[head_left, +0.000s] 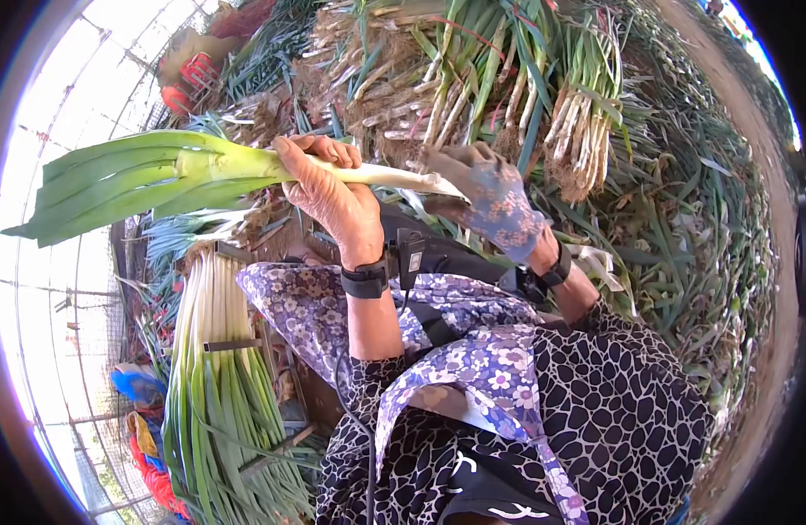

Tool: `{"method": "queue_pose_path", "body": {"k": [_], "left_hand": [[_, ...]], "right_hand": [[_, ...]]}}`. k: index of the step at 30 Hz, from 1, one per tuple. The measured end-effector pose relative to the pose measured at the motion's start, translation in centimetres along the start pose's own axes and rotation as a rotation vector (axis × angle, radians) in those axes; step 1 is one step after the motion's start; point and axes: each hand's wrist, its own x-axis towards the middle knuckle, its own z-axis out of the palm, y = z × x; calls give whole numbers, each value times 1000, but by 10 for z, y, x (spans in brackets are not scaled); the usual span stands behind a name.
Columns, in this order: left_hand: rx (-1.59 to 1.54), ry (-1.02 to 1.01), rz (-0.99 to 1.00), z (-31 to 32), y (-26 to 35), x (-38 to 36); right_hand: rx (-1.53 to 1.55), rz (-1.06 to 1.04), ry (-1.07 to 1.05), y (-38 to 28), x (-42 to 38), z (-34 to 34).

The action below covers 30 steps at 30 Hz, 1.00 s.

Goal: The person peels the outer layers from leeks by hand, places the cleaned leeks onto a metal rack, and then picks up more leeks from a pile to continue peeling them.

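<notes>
My bare left hand (333,194) is closed around the pale stalk of a leek (224,164), held nearly level. Its broad green leaves fan out to the left, and its white root end points right. At that end is my right hand (490,199), in a patterned, dirt-darkened glove. The glove's fingers are smeared by motion, and whether they grip the leek's tip cannot be made out.
A thick row of leeks (219,376) lies at the lower left behind a dark metal bar (232,346). Untrimmed leeks with roots (582,131) are heaped at the back. Stripped leaves (683,254) cover the ground to the right. Wire mesh (70,306) stands at left.
</notes>
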Motion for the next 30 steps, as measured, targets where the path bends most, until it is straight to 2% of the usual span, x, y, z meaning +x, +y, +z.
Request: {"method": "queue_pose_path", "body": {"k": [2,3,4,6,7,8,10,12,14,16,17,18,20,22,24,26,27,28,30], "left_hand": [[-20,2,-11,0,1,-5],[-42,17,-28,0,2,-7],[-64,31,-44,-1,2,-8],[-71,18,-29,-11,4,-4],[-58,42,-17,-15,8,-3],[-46,68,-5,-19,11,-1],[-46,32,39,-31,13,4],[-33,127,81,-34,18,5],[-25,184,82,-35,17,2],[-40,198,75,-37,16,2],[-48,94,55,-40,15,2],[-50,98,61,-42,12,2],[-52,57,34,-36,7,-4],[-43,20,13,-34,1,-8],[-11,-10,0,-27,-4,-13],[-47,-35,-3,-22,-6,-16],[-79,-32,-22,-21,-7,-17],[-111,-29,-41,-20,-7,-17],[-142,-31,-61,-21,-4,-15]], "right_hand": [[-93,-68,-210,1,6,7],[-117,-249,-27,10,3,16],[-116,-256,-26,15,0,17],[-74,-82,-203,18,-4,13],[124,-109,30,38,-15,25],[122,-108,28,45,-23,18],[319,282,4,55,-45,4],[339,626,-53,68,-69,-10],[77,740,-83,106,-98,-13],[-390,672,-216,170,-139,-3],[-120,606,-88,175,-143,-3],[-45,620,-104,180,-148,-2],[104,654,-134,101,-86,-30],[447,549,-107,51,-49,-29],[177,-62,-40,41,-21,-6],[28,-27,-149,0,10,-7],[-114,-195,-105,1,16,5],[-115,-196,-99,6,17,11],[-291,-338,-118,12,18,16]]}}
